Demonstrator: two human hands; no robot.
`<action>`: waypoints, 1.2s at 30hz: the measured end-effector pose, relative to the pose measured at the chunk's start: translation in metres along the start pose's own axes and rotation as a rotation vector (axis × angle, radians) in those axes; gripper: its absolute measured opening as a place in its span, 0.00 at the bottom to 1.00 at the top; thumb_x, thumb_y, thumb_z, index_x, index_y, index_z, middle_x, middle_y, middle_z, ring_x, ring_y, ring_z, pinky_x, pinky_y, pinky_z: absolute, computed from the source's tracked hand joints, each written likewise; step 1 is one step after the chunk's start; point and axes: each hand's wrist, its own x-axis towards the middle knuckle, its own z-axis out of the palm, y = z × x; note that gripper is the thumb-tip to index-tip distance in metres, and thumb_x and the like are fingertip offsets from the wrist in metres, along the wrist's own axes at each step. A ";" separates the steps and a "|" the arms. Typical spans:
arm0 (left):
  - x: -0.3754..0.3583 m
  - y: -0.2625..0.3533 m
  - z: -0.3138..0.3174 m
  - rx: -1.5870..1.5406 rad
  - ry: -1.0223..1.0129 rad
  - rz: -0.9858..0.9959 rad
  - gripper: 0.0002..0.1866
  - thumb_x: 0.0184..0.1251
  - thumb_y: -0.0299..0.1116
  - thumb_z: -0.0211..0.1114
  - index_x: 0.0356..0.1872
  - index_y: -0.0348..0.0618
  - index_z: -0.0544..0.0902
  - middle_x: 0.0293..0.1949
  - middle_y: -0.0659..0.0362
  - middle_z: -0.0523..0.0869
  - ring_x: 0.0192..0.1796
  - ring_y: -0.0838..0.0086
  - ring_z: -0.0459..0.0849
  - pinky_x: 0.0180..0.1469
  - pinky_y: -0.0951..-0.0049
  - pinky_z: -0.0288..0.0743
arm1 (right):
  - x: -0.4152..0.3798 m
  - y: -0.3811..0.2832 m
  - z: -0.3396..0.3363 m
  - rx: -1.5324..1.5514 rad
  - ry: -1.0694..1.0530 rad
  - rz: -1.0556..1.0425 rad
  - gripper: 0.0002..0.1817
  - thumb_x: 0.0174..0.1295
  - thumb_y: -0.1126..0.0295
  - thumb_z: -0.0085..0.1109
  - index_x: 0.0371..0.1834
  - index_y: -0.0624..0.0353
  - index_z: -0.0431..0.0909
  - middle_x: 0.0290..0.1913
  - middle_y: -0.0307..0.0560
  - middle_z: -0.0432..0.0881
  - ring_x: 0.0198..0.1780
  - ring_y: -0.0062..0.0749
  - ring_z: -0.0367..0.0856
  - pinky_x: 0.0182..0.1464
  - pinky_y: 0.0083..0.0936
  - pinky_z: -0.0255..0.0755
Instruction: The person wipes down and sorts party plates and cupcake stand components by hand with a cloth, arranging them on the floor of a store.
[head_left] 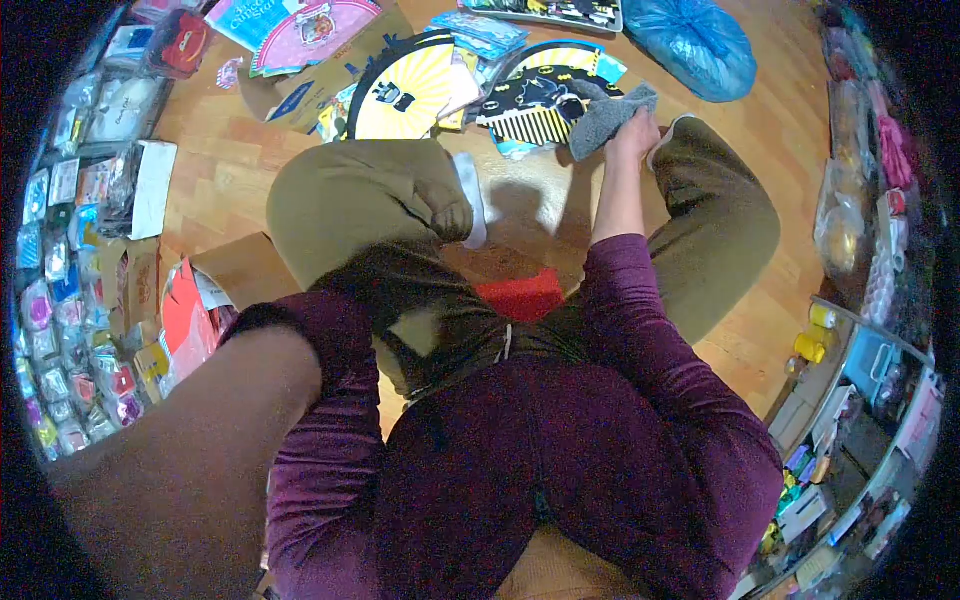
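Observation:
My right hand [635,135] reaches forward beside my bent right leg, its fingers closed round a piece of grey fuzzy cloth [608,122]. The cloth hangs over the edge of a black Batman-patterned paper item [535,95]. Just left of that, a yellow-and-white striped fan-shaped card [405,88] with a black figure stands out from the pile. My left forearm [200,450] rises close to the camera at lower left, and its hand is out of view. A red item [525,295] lies on the floor between my legs.
A blue plastic bag [695,45] sits at the far right. Pink and blue printed cards [315,30] lie at the far left. Packed goods [75,310] line the left side, near an open cardboard box [235,270]. Shelves with yellow spools [810,347] stand at right.

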 end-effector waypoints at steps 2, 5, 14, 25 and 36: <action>-0.001 -0.001 -0.001 -0.012 -0.002 0.006 0.17 0.59 0.44 0.52 0.26 0.38 0.74 0.25 0.57 0.75 0.30 0.72 0.74 0.36 0.72 0.65 | -0.001 -0.001 -0.001 0.051 -0.027 0.011 0.10 0.58 0.73 0.42 0.35 0.66 0.74 0.31 0.44 0.75 0.30 0.27 0.72 0.32 0.26 0.67; -0.005 -0.002 -0.007 -0.046 0.005 0.006 0.17 0.59 0.44 0.52 0.26 0.38 0.74 0.24 0.57 0.75 0.30 0.72 0.74 0.36 0.72 0.64 | 0.003 0.003 -0.003 0.076 -0.030 0.009 0.10 0.58 0.74 0.42 0.34 0.66 0.74 0.30 0.44 0.75 0.30 0.27 0.72 0.32 0.26 0.67; -0.065 -0.023 -0.050 -0.217 0.180 -0.106 0.18 0.60 0.45 0.52 0.25 0.39 0.74 0.24 0.58 0.75 0.29 0.73 0.74 0.35 0.73 0.63 | 0.009 -0.008 -0.014 0.059 -0.018 -0.019 0.10 0.57 0.73 0.43 0.36 0.68 0.72 0.33 0.48 0.75 0.33 0.34 0.74 0.36 0.29 0.69; -0.197 -0.054 -0.124 0.223 0.997 -0.702 0.17 0.64 0.41 0.47 0.33 0.34 0.74 0.25 0.56 0.76 0.31 0.72 0.74 0.42 0.71 0.68 | 0.016 -0.055 0.008 0.128 -0.112 -0.049 0.12 0.59 0.69 0.45 0.36 0.69 0.71 0.34 0.47 0.74 0.34 0.33 0.72 0.37 0.30 0.67; -0.238 -0.223 -0.147 0.263 0.574 -1.207 0.14 0.64 0.35 0.48 0.41 0.36 0.74 0.29 0.61 0.76 0.30 0.80 0.73 0.31 0.83 0.67 | 0.036 0.027 -0.028 -0.057 0.059 0.173 0.12 0.57 0.69 0.44 0.28 0.67 0.73 0.28 0.45 0.75 0.32 0.31 0.71 0.39 0.26 0.64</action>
